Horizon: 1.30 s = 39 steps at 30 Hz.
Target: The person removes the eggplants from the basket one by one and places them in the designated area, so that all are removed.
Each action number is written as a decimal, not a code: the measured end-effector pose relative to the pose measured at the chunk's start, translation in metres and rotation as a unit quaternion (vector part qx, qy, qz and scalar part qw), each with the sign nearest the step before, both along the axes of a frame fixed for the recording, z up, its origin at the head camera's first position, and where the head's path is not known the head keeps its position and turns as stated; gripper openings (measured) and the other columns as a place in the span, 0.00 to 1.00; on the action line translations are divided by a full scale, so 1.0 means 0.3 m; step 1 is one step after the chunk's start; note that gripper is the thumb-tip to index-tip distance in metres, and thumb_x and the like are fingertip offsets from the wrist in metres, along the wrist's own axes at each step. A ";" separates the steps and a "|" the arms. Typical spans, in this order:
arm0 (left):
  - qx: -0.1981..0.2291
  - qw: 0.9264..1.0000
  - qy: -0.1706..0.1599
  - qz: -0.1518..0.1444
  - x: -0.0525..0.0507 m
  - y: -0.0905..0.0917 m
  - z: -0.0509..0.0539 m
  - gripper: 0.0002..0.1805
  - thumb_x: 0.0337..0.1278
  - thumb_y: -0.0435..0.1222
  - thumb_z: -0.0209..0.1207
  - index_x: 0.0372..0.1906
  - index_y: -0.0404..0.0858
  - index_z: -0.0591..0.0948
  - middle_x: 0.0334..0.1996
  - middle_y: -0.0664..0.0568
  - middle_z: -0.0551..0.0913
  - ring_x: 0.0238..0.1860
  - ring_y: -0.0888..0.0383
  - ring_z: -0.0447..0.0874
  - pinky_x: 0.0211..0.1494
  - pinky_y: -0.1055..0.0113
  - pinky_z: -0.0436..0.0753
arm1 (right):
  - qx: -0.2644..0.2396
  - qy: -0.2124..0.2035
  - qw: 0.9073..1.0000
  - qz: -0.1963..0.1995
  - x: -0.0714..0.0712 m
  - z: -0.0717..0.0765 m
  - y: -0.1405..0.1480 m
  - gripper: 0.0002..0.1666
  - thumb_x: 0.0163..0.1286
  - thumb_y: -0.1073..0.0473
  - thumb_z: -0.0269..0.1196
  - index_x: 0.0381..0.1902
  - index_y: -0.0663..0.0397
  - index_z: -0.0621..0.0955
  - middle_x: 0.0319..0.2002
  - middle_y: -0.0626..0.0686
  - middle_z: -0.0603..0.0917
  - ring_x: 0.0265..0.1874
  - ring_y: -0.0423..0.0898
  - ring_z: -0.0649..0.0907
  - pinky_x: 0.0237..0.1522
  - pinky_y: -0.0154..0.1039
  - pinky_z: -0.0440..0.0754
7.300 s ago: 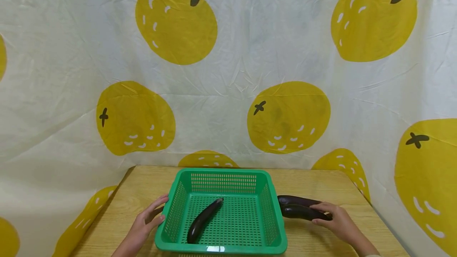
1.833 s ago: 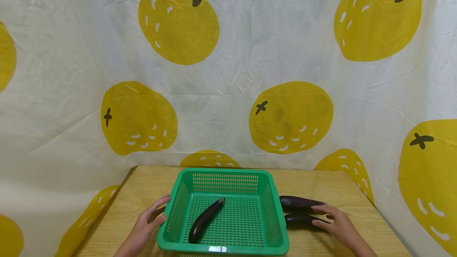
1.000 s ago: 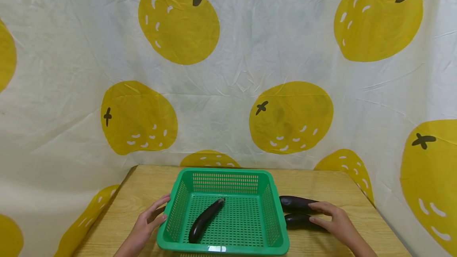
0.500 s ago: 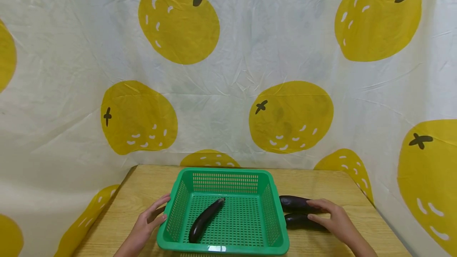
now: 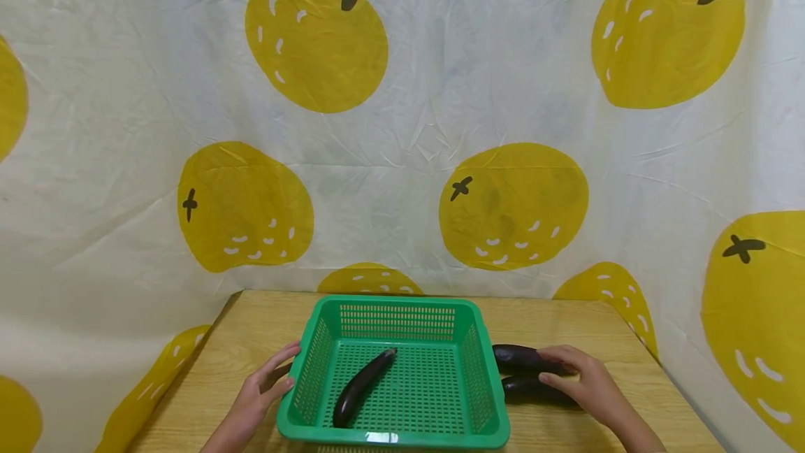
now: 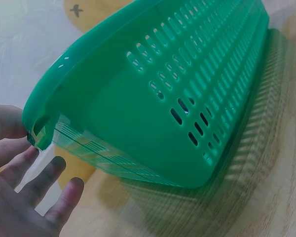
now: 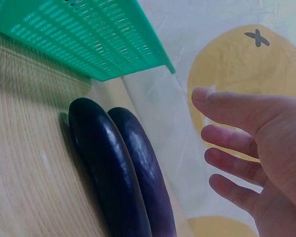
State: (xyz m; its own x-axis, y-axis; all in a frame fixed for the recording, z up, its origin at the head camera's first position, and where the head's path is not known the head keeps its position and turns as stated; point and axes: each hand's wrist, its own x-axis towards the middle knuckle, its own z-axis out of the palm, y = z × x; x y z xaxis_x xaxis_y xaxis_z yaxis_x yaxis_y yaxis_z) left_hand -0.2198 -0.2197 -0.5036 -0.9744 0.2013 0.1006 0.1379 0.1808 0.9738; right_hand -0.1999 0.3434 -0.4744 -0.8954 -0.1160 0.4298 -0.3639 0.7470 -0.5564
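Loosely spread, the right hand [image 5: 588, 384] hovers empty above two eggplants [image 5: 519, 389]; the left hand [image 5: 254, 393], relaxed, touches a green basket [image 5: 440, 438].

Head camera is looking forward and down from near side of table [image 5: 264, 320], standing farthest back — curtain [image 5: 402, 215] is filling most of frame, basket [image 5: 390, 301] is sitting low, near centre. Left wrist camera is peering close at basket's outer wall, frame tilting; left hand [image 6: 19, 192] is showing at left edge. Right wrist camera is aiming past right hand [image 7: 266, 153] at two eggplants [image 7: 111, 168], close up, frame lying sideways — table left, curtain right. Head and right wrist views are sharing eggplants; all three are catching basket.
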 end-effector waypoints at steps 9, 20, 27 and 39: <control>0.010 1.000 -0.012 0.001 -0.004 0.010 0.003 0.29 0.78 0.38 0.54 0.78 0.39 0.67 0.80 0.49 0.60 0.77 0.30 0.60 0.58 0.74 0.79 | -0.001 0.000 1.000 0.008 0.003 0.020 -0.006 0.18 0.60 0.59 0.76 0.49 0.53 0.89 0.46 0.53 0.90 0.45 0.23 0.81 0.42 0.35 0.87; 0.003 1.000 -0.001 -0.001 0.001 0.007 0.005 0.29 0.78 0.37 0.54 0.78 0.38 0.67 0.77 0.59 0.64 0.77 0.30 0.61 0.58 0.74 0.79 | 0.003 0.040 0.999 0.031 0.001 0.035 -0.028 0.17 0.60 0.60 0.76 0.48 0.50 0.89 0.45 0.52 0.90 0.45 0.25 0.82 0.40 0.33 0.86; 0.006 1.000 0.001 -0.007 -0.003 0.001 -0.001 0.29 0.79 0.38 0.53 0.79 0.38 0.66 0.71 0.74 0.66 0.77 0.29 0.59 0.58 0.74 0.79 | 0.023 0.057 0.998 0.031 -0.008 0.043 -0.044 0.17 0.60 0.59 0.77 0.49 0.47 0.89 0.45 0.49 0.90 0.46 0.26 0.83 0.43 0.32 0.85; -0.004 1.000 0.009 -0.010 -0.002 -0.010 -0.008 0.28 0.80 0.38 0.52 0.79 0.38 0.66 0.77 0.59 0.63 0.60 0.83 0.72 0.59 0.75 0.79 | 0.040 0.040 0.998 0.020 -0.018 0.064 -0.069 0.18 0.61 0.54 0.76 0.50 0.44 0.89 0.47 0.46 0.90 0.47 0.28 0.83 0.46 0.34 0.85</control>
State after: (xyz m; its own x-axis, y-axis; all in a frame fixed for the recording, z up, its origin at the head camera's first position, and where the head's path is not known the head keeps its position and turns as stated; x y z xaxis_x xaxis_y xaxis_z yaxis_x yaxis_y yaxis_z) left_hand -0.2205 -0.2227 -0.5060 -0.9682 0.2212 0.1165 0.1591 0.1857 0.9697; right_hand -0.2052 0.3226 -0.4551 -0.8524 -0.1881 0.4879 -0.4359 0.7710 -0.4642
